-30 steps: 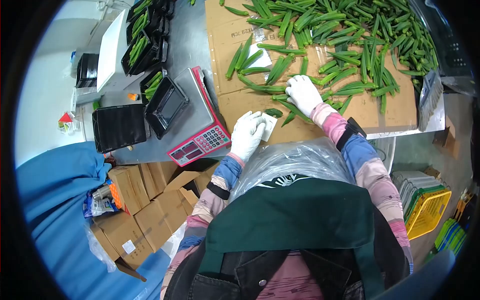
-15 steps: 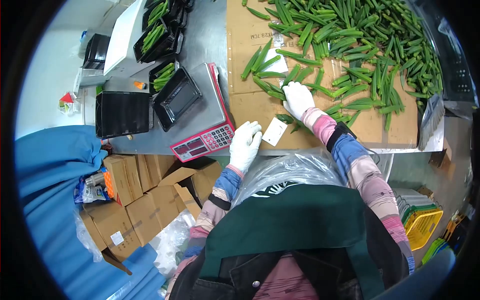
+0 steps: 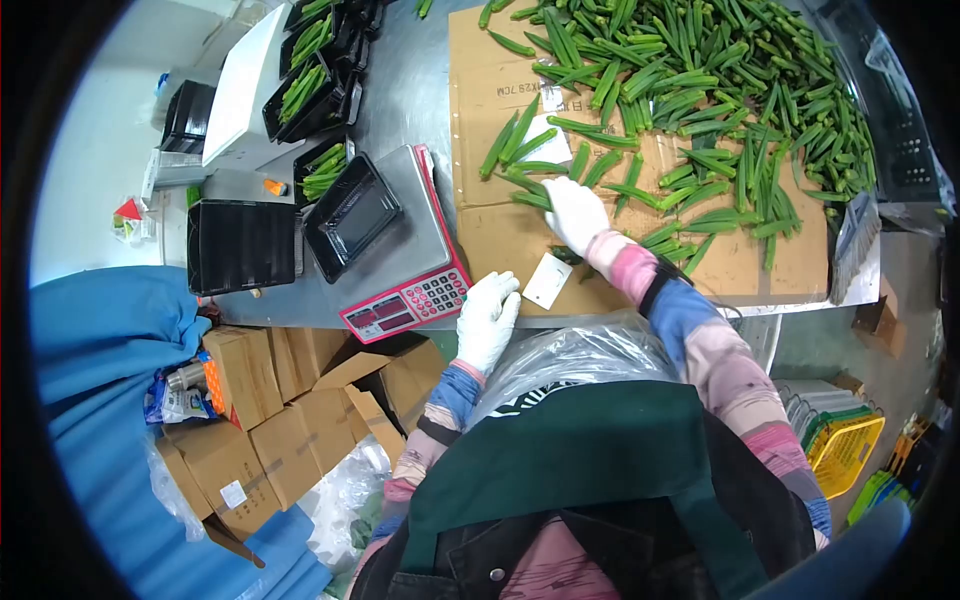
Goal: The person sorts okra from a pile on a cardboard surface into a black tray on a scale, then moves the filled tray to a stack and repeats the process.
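A black tray [image 3: 352, 218] overlaps the electronic scale [image 3: 418, 222]. My left hand [image 3: 488, 320], now off the white card [image 3: 548, 281], is loosely curled and looks empty. My right hand [image 3: 577, 216] has shifted left to okra pods [image 3: 531, 199] on the cardboard [image 3: 482, 240], bringing those within reach; whether it grips any, I can't tell. The okra heap [image 3: 730, 62] lies farther right.

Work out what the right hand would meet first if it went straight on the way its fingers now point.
The right hand would probably meet the okra pods just beyond its fingers; they may already touch, but one view leaves depth unclear.
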Available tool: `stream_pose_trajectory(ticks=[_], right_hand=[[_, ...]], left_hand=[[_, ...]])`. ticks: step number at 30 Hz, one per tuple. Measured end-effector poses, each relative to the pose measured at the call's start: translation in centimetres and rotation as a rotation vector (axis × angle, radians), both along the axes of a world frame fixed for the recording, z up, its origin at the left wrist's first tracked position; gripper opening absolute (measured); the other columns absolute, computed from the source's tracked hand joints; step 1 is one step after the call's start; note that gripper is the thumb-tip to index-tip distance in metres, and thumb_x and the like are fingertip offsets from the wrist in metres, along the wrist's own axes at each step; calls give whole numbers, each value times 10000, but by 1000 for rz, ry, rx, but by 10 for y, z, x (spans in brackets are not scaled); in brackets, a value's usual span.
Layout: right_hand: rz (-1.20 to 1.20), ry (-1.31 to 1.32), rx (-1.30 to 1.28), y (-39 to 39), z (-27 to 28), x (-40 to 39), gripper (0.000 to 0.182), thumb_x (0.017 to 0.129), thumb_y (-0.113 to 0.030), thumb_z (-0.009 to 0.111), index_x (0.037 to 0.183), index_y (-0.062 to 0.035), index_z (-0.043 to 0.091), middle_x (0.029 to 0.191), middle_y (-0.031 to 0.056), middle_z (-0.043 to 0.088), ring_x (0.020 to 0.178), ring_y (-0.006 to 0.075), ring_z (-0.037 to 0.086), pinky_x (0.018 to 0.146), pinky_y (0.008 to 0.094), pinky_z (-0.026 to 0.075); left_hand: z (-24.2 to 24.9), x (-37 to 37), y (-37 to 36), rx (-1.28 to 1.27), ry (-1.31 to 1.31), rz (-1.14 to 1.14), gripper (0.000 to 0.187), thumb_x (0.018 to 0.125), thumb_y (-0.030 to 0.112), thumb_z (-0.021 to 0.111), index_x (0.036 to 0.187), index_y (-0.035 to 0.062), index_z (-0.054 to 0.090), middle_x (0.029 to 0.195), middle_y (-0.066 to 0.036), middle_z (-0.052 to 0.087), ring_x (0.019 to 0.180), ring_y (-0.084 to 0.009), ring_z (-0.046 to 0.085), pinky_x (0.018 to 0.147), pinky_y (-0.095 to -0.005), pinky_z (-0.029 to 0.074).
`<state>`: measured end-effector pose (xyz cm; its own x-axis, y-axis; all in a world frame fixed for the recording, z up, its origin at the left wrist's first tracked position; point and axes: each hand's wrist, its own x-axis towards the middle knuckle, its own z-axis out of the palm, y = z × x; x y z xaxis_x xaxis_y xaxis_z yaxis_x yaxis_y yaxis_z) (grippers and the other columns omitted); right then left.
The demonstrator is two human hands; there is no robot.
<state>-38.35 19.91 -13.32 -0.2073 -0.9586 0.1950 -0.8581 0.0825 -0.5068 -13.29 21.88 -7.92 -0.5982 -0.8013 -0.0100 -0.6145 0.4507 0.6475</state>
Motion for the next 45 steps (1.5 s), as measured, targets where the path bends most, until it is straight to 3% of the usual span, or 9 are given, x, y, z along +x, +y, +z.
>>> stream_pose_trajectory(ticks=[3,9,14,21,29,31,36,40,45], right_hand=[[-53,-157,-22,59,39,-36,458,791,-136,661,1237,-74,578,1120,173,621,1021,371,613,883,450,509],[-583,-26,-4,261,41,-103,526,778,-30,693,1287,-56,559,1151,182,626,1087,369,608,934,409,497],[-951,277,427,391,30,-102,636,759,-80,770,1340,-10,520,1245,221,587,1159,407,558,1005,458,445],[-634,128,108,284,27,-91,571,790,-97,739,1329,-47,557,1314,171,580,1216,358,532,1059,438,409],[-304,59,-190,120,17,-78,384,811,-100,704,1188,-71,635,1274,108,616,1162,317,571,990,419,461],[-180,89,-106,77,24,-75,388,780,-92,689,1165,-77,641,1237,100,628,1137,313,584,952,415,478],[-29,328,53,-10,-17,-62,349,861,-131,541,1203,-111,610,1271,89,592,1241,291,524,1008,424,411],[-51,437,164,-42,-26,-51,164,867,-164,554,924,-147,708,921,33,662,984,230,577,853,385,426],[151,426,128,-43,0,-74,148,845,-180,603,917,-111,713,885,60,676,934,252,608,810,395,462]], left_hand=[[-4,-7,-7,3,14,-10,209,894,168,685,1093,110,712,1198,-85,686,1210,-294,580,1041,-403,454],[-18,-32,-22,24,43,-88,245,880,174,689,1114,103,702,1174,-98,688,1181,-310,590,1018,-412,464],[-15,-55,-24,112,20,-114,345,838,210,716,1157,83,685,1124,-152,677,1105,-332,607,964,-422,481],[-2,-90,-22,-259,-234,-497,474,764,234,759,1217,133,661,1124,-171,619,964,-339,612,838,-431,512],[-85,-40,-25,371,-105,-261,200,815,157,721,990,90,653,942,-126,627,868,-307,636,764,-392,511],[-38,-46,-26,145,-146,-358,170,837,144,703,982,69,655,897,-142,625,852,-317,644,770,-393,511],[-16,-32,-28,487,27,45,156,860,57,706,1002,18,654,900,-70,680,821,-129,640,778,-277,514],[-7,-36,-18,587,131,113,173,904,35,680,1066,-7,634,946,-28,680,852,-85,627,775,-245,517],[6,-56,-17,720,154,50,185,899,82,700,1053,-3,643,948,-32,662,844,-92,608,789,-255,507]])
